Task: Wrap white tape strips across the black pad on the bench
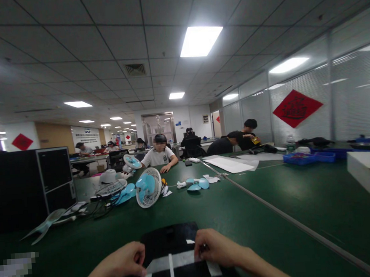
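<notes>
In front of me on the green table lies a flat black object (169,238) with a raised dark part; its exact kind is unclear. A wide pale strip (177,260), like tape or paper, runs across it. My left hand (128,260) is closed, thumb and fingertips at the strip's left end. Curled in a pinch, my right hand (214,248) holds its right end. A narrow white strip (172,270) crosses the wide one near the middle. Other pale pieces stick out below each hand, and a small white scrap (190,241) lies near my right fingers.
Beyond are a fan head with a white grille (148,187), loose blue fan blades (197,184) and cables. A black computer case (56,181) stands left. Blue trays (309,157) and a white box (369,174) are right. A person (161,155) sits opposite.
</notes>
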The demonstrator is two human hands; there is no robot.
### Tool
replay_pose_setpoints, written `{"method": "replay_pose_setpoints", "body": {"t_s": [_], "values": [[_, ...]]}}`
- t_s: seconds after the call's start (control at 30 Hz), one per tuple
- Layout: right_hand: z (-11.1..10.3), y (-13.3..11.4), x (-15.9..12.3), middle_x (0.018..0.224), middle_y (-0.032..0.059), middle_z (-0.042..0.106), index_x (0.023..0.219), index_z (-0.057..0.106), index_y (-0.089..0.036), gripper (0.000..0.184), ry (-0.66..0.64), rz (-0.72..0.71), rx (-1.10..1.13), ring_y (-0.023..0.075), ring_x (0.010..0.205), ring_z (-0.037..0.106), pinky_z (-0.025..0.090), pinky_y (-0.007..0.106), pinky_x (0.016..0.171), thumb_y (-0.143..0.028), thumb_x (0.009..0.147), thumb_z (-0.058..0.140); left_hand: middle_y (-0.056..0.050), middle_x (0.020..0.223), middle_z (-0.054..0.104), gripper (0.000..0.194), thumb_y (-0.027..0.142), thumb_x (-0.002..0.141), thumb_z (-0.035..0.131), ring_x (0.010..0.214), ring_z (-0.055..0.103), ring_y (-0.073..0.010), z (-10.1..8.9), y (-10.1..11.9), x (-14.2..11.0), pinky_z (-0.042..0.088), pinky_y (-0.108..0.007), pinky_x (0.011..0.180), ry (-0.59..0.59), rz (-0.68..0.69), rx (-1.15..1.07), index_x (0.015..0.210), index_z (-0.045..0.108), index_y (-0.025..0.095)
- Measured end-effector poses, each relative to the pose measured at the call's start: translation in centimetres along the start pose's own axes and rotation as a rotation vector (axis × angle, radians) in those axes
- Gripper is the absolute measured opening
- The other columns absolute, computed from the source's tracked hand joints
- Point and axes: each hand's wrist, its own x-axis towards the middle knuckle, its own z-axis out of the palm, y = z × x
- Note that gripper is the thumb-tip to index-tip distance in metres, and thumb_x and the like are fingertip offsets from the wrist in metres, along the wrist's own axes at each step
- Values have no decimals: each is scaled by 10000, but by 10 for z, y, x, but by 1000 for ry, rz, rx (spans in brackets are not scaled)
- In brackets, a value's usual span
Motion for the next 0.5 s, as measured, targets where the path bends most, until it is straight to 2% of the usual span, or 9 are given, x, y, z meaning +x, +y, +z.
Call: {"method": "replay_pose_setpoints", "body": {"t_s": [0.17, 0.27, 0.37, 0.5], "values": [[-3, 10, 5, 843, 11, 673, 846, 724, -170, 198, 84, 109, 57, 127, 746, 607, 447, 190, 660, -124, 711, 587, 26, 822, 580, 267, 390, 637, 634, 769, 510, -158, -3, -16, 4, 358, -231, 620, -21, 71, -120, 825, 619, 201], [-5, 4, 17, 910, 27, 670, 918, 707, -174, 235, 138, 92, -27, 144, 803, 610, 456, 206, 697, -148, 717, 587, 3, 816, 604, 249, 408, 707, 548, 781, 536, -171, -4, -27, 13, 377, -243, 646, 132, 22, -120, 812, 586, 185], [-5, -8, 36, 992, 49, 656, 1024, 684, -185, 318, 91, 33, -159, 167, 853, 610, 463, 239, 757, -191, 713, 622, -32, 840, 627, 197, 378, 733, 508, 785, 567, -184, -4, -42, 22, 377, -258, 650, 304, -117, 6, 762, 541, 186], [3, -21, 65, 1069, 83, 640, 1114, 647, -173, 384, 55, -36, -273, 194, 935, 603, 458, 272, 838, -199, 733, 603, -65, 885, 649, 181, 343, 790, 444, 791, 599, -195, -3, -68, 31, 396, -274, 653, 338, -210, 52, 788, 536, 188]]}}
